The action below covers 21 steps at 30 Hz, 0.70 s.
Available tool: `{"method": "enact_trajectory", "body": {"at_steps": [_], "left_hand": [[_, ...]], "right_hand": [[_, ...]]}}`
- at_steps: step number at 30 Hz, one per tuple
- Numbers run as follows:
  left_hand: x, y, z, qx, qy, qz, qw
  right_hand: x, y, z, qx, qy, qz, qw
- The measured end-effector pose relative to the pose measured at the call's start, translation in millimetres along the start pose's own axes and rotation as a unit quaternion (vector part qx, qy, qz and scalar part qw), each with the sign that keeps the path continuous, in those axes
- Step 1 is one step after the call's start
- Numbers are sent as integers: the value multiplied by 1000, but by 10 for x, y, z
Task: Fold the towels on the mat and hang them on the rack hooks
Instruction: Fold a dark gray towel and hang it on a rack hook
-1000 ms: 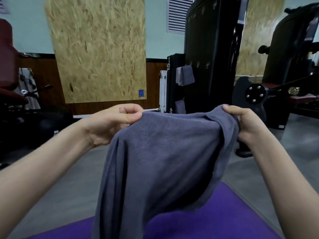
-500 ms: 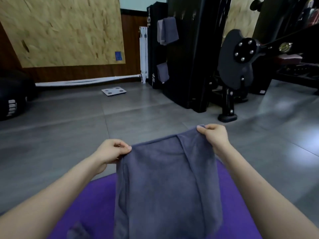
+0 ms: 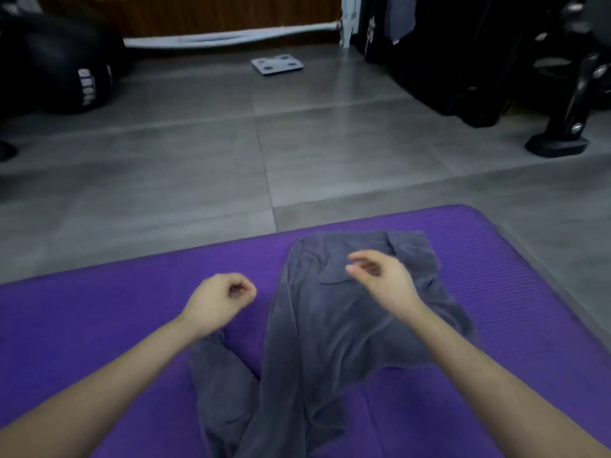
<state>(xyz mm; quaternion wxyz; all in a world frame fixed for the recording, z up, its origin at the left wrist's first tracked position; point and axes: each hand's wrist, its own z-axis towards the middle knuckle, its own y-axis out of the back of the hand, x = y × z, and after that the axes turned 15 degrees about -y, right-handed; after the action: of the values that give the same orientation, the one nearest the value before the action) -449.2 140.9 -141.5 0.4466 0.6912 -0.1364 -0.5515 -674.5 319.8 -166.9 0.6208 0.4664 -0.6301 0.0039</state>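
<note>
Both bare forearms reach forward, well apart. The left hand (image 3: 220,300) is curled into a loose fist and grips nothing. The right hand (image 3: 385,279) is relaxed and empty, its fingers (image 3: 358,257) slightly bent and spread.

towel (image 3: 330,342) near end: cut off below | right hand (image 3: 386,282): motion-blurred

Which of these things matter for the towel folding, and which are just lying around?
For the job: grey towel, purple mat, hung towel, dark rack.
Lying about: floor scale, black bag, white bar, machine foot.
</note>
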Motion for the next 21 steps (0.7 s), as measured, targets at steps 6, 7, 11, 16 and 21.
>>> {"method": "enact_trajectory", "body": {"at_steps": [6, 7, 11, 16, 21], "left_hand": [[417, -324, -830, 49, 1, 39, 998], [484, -367, -931, 68, -30, 61, 995], [611, -442, -1174, 63, -65, 91, 992], [558, -132, -854, 7, 54, 66, 996], [355, 95, -458, 57, 98, -83, 990]], "right_hand": [[-375, -946, -523, 81, 168, -147, 971], [-440, -1042, -620, 101, 194, -159, 963], [-630, -1223, -935, 183, 200, -148, 951], [-609, -1199, -1013, 113, 178, -89, 973], [-722, -1044, -1225, 304, 202, -187, 912]]}}
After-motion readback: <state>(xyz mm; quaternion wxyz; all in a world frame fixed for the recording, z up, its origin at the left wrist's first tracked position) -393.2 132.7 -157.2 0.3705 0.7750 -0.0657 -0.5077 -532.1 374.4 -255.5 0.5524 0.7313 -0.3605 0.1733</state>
